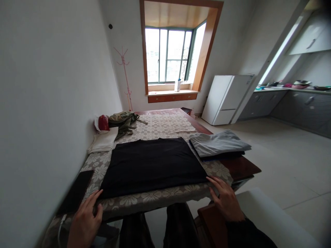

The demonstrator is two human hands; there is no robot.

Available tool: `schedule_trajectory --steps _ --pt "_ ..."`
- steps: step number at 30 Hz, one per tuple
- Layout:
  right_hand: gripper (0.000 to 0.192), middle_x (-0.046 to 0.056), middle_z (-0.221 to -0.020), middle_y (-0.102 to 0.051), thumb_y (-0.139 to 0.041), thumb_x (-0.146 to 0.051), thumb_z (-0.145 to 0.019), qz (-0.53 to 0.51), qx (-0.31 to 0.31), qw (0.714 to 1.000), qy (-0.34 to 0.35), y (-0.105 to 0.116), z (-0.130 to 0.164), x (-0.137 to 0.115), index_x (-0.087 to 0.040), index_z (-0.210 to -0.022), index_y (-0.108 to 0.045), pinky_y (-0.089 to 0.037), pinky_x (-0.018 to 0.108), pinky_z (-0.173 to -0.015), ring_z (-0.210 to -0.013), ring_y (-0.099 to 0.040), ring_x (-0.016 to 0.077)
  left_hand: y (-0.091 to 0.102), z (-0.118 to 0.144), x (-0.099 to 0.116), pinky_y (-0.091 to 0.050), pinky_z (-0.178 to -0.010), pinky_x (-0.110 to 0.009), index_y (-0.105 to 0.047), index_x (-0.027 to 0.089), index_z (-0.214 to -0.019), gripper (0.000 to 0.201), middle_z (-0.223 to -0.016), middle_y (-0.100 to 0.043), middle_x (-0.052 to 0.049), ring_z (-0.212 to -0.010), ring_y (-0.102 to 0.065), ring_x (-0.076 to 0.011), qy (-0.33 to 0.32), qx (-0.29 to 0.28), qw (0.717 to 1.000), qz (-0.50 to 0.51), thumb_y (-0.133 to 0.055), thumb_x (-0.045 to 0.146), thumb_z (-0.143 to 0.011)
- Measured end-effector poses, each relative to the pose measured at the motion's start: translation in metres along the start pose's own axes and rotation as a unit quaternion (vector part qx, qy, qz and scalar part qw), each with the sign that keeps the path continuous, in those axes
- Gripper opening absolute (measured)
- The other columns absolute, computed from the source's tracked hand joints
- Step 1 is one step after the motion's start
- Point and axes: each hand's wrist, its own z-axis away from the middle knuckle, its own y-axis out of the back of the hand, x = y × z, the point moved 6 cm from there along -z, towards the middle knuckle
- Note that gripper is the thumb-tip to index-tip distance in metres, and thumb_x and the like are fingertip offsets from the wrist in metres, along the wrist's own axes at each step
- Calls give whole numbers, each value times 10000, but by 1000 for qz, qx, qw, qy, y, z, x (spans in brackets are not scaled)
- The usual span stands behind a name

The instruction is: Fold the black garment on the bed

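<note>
Fingers (pixel 96 196) spread, seemingly touching black cloth (pixel 152 163) corners

Black garment (pixel 152 163): matt, smooth cloth. Desk (pixel 243 167): glossy dark wood under a lace tablecloth (pixel 165 125). Phone (pixel 75 193): glossy black.

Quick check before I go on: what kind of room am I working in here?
Most likely a small home studio flat: a white fridge and kitchen counter with cookware on the right, a bay window ahead, and a lace-covered table holding folded clothes.

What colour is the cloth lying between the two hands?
Black cloth, plain, seen in the head view.
</note>
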Motion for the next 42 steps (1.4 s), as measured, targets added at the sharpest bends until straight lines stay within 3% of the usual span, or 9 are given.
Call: schedule_trajectory --steps 8,14,19,25,29,32,35,39,42 --pt "348 89 -1258 -694 -516 -378 -963 -43 -50 997 41 6 -17 10 -288 -1225 -727 -504 479 -1041 -1190 -635 301 6 -10 -6 -533 -1036 -438 -709 220 -1161 426 -1173 -752 -93 -1109 -693 -288 9 -1 1000 -18 -434 380 -876" --pt "352 89 -1196 -716 -503 -456 -990 -113 -144 980 81 13 -39 25 -302 -1182 -754 -544 415 -1008 -1149 -660 271 13 -22 -14 -557 -1019 -394 -720 274 -1034 328 -1118 -766 -49 -1068 -712 -260 -23 -37 999 32 -487 441 -875" --pt "280 72 -1111 -727 -550 -425 -982 -123 -193 968 99 20 -57 21 -288 -1126 -747 -553 375 -963 -1079 -673 243 11 -20 -24 -560 -1026 -397 -723 290 -1053 344 -1140 -774 -34 -1066 -723 -255 -39 -28 999 24 -492 349 -804" --pt "273 69 -1008 -713 -492 -399 -1006 -98 -154 977 112 15 -59 12 -275 -961 -731 -567 360 -878 -976 -681 232 11 -23 -23 -576 -992 -371 -700 292 -1099 347 -1111 -782 -20 -1042 -734 -238 -6 -50 998 46 -510 366 -818" --pt "256 105 -1212 -687 -464 -386 -1014 -131 -134 976 111 12 -59 12 -256 -974 -681 -560 363 -901 -1040 -690 233 14 -29 -17 -587 -957 -350 -689 283 -1000 247 -1039 -777 -30 -999 -738 -224 7 -58 996 71 -504 358 -854" --pt "243 123 -1302 -674 -458 -393 -1025 -197 -111 970 89 13 -61 14 -243 -992 -647 -560 344 -909 -1076 -697 226 18 -30 -13 -573 -990 -369 -671 270 -937 211 -1117 -750 -62 -1057 -720 -237 -8 -18 996 85 -491 367 -885" --pt "244 121 -1196 -733 -494 -429 -1010 -237 -81 967 50 13 -63 15 -239 -1042 -644 -584 324 -806 -937 -727 217 17 -30 -9 -551 -1029 -388 -638 256 -968 208 -1252 -713 -87 -1114 -704 -248 -14 24 993 112 -481 381 -915" --pt "304 88 -1017 -771 -528 -515 -979 -320 -85 943 -25 4 -67 14 -245 -1051 -648 -586 318 -609 -608 -678 181 7 -32 -4 -597 -891 -333 -608 260 -1061 220 -1208 -744 -62 -1009 -738 -217 10 6 988 156 -455 347 -928" --pt "293 74 -987 -764 -584 -535 -938 -391 -68 916 -65 -1 -69 12 -253 -1006 -624 -601 324 -622 -683 -717 209 2 -35 -2 -604 -742 -292 -613 254 -1081 254 -1170 -758 -60 -990 -741 -221 8 -8 985 171 -475 296 -872"
